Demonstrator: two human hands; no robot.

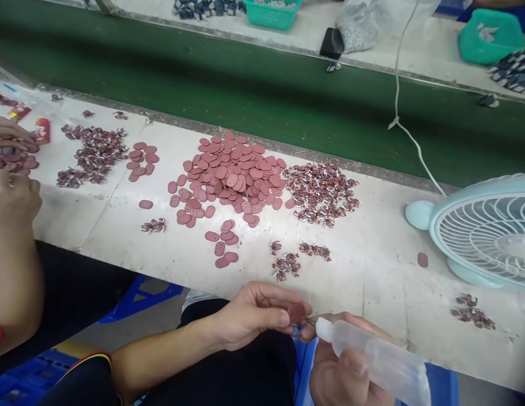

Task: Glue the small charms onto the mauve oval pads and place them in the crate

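Observation:
My left hand (247, 318) pinches a reddish-brown oval disc (296, 312) between thumb and fingers at the table's front edge. In my right hand (340, 375) lies a translucent squeeze bottle (383, 361) with a white cap and a thin metal nozzle (309, 321). The nozzle points left at the disc; whether it touches cannot be made out. Just beyond my hands are small brown-and-white figure-like pieces (287, 264) and a few loose discs (222, 242). Farther back, a big pile of discs (241, 169) sits beside a heap of the small pieces (321, 192).
A light-blue fan (490, 231) stands at the right of the white table (384, 225), its cord (397, 84) running upward. A co-worker's hands (12, 186) handle discs at far left. Beyond a green gap, another bench bears green baskets (473, 45) and a plastic bag (359, 28).

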